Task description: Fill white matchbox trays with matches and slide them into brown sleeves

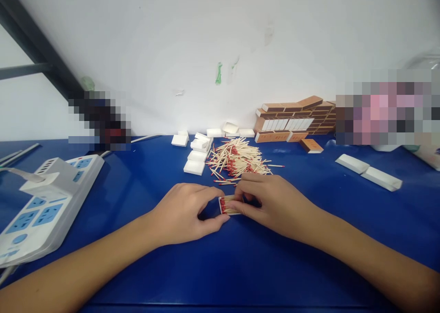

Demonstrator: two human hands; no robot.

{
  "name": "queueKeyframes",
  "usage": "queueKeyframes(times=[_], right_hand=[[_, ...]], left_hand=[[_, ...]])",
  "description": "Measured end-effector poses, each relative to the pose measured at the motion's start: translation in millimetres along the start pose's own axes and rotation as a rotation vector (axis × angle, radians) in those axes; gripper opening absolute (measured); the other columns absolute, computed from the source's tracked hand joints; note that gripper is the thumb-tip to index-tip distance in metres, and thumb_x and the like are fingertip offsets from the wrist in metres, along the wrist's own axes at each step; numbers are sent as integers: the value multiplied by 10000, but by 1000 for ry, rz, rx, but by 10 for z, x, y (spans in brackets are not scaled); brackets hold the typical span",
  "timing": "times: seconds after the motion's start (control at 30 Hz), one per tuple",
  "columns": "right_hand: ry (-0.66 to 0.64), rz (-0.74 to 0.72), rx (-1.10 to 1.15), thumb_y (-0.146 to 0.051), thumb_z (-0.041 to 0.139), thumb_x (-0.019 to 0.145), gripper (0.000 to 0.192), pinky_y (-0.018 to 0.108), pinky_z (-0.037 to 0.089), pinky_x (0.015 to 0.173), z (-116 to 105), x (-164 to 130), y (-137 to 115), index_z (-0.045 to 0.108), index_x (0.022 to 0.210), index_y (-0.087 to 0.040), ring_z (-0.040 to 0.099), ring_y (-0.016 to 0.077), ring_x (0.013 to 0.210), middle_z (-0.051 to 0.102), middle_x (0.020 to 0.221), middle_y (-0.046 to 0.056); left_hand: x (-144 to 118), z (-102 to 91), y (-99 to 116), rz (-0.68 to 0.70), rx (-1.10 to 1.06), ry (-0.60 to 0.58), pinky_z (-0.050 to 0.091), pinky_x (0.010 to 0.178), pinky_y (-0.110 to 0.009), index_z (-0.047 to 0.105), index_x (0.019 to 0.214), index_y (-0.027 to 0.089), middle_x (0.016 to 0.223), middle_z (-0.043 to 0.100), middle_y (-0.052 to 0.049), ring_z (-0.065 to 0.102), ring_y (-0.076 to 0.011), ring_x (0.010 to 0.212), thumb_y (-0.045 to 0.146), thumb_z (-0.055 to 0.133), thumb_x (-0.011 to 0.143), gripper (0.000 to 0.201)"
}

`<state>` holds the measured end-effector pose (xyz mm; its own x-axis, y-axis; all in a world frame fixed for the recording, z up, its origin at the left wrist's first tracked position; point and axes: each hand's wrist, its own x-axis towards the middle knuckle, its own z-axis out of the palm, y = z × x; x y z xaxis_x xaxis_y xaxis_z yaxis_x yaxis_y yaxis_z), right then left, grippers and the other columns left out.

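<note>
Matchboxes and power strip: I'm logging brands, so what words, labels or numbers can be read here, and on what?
None can be read.
Stacked matchboxes: faint print, too blurred.
Power strip: no legible marking.
Tray of matches between left hand and right hand: no text.

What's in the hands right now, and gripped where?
Both hands, left hand and right hand, hold a small matchbox tray of red-tipped matches on the blue table: left fingertips at its left end, right fingers over its right end.
</note>
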<state>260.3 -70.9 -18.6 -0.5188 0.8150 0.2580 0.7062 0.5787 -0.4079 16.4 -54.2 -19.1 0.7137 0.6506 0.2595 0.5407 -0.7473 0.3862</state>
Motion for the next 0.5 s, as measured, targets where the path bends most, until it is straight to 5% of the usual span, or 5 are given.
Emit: queueKeyframes(times=[0.5], right_hand=[[19,-31,-52,-313,722,975,215,282,350,608,-3,-10,9,673,803,-195,573,139,663,655,780,-2]], left_hand=[[4,-2,-3,1,-3,-3,374,582,-251,751,1143,210,620,531,67,514,-120,558,376,732,922,277]])
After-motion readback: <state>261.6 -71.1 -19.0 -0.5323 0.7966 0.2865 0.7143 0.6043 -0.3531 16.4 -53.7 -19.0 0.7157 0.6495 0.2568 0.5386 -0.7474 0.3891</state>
